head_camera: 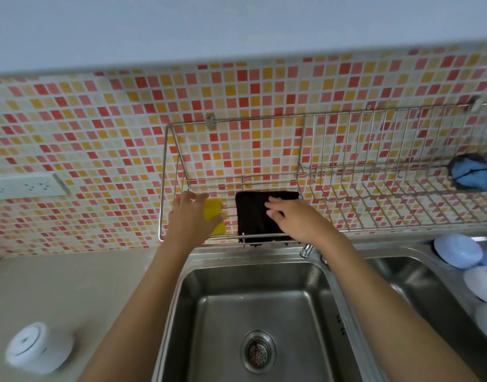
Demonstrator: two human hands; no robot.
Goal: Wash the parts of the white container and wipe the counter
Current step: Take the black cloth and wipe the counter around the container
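A white round container [39, 347] stands on the beige counter [85, 285] at the lower left. Up on the wire rack [236, 186] above the sink lie a yellow sponge [214, 213] and a dark cloth [257, 216]. My left hand [191, 216] reaches onto the rack, fingers curled around the sponge's left side. My right hand [297, 219] lies flat on the dark cloth with fingers spread. Both forearms stretch over the steel sink basin [305, 312], which is bare apart from its drain strainer [258, 351].
A faucet base [307, 249] sits between the two basins, under my right wrist. White and pale blue rounded pieces [458, 250] lie at the right basin's edge. A blue scrubber [469, 170] hangs in the right rack. A wall socket [24, 186] is at left.
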